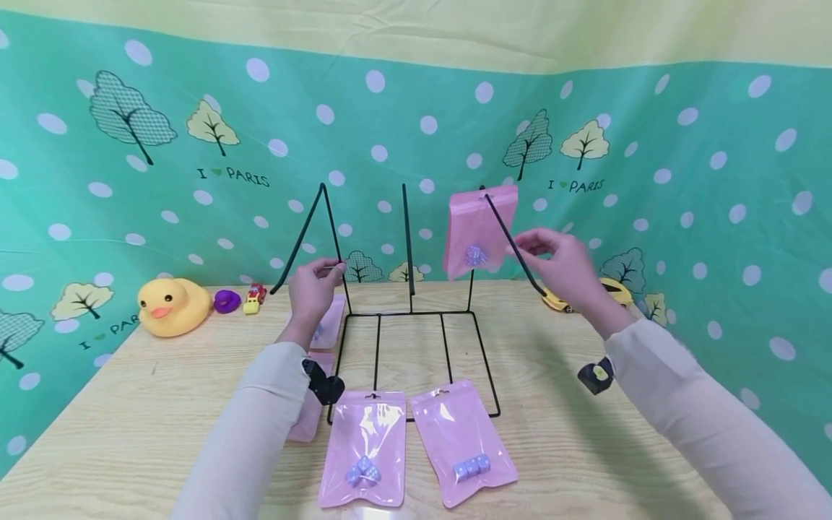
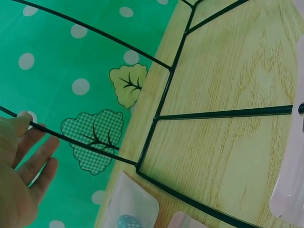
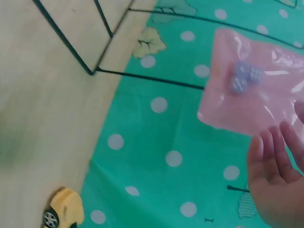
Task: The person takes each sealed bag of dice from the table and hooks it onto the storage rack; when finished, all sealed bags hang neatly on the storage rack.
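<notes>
A black wire display rack (image 1: pixel 411 313) stands on the table with three hooks pointing forward. My left hand (image 1: pixel 314 290) pinches its left upright between thumb and fingers; the left wrist view shows this hand (image 2: pixel 23 166) around the wire. On the right hook hangs a pink pouch (image 1: pixel 477 227) with small lilac dice in it. Beside that pouch's right edge is my right hand (image 1: pixel 559 263), its fingers loosely extended and near or touching it. In the right wrist view, the right hand's fingers (image 3: pixel 273 161) are spread by the pouch (image 3: pixel 251 90).
Two pink pouches with dice, a left one (image 1: pixel 364 440) and a right one (image 1: pixel 464 440), lie at the rack's front. More pouches (image 1: pixel 328 325) lie along its left side. A yellow duck (image 1: pixel 172 307), small purple duck (image 1: pixel 227 301), toy car (image 1: pixel 255 297) and yellow car (image 3: pixel 64 206) stand farther back.
</notes>
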Action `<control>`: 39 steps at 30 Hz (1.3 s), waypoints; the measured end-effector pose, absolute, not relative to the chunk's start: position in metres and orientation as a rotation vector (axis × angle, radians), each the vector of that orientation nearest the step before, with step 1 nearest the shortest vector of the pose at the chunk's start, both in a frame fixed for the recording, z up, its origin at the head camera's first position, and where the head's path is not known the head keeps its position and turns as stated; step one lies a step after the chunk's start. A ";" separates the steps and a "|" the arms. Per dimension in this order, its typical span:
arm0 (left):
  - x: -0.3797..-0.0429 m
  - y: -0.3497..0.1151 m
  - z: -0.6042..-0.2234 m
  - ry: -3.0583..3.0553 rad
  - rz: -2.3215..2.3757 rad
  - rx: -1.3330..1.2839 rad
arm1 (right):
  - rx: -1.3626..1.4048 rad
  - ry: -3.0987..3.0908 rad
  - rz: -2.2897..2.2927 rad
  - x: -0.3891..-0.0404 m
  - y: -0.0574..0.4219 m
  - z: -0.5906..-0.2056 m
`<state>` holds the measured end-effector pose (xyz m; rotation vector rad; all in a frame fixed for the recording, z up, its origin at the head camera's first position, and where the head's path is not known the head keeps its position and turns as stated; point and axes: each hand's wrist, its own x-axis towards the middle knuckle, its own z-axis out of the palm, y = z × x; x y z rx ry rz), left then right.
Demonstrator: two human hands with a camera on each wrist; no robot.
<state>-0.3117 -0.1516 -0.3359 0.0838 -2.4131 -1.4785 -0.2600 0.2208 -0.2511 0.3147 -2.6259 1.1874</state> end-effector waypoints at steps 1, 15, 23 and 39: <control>-0.311 -0.152 -0.336 -2.412 -1.480 0.082 | 0.345 -2.657 1.200 -0.258 0.221 -0.255; -0.313 -0.151 -0.335 -2.398 -1.485 0.082 | 0.774 -2.877 1.227 -0.234 0.203 -0.319; -0.312 -0.152 -0.336 -2.414 -1.481 0.083 | 0.921 -2.950 1.264 -0.225 0.193 -0.357; -0.311 -0.152 -0.337 -2.411 -1.494 0.090 | 0.934 -2.995 0.934 -0.216 0.182 -0.393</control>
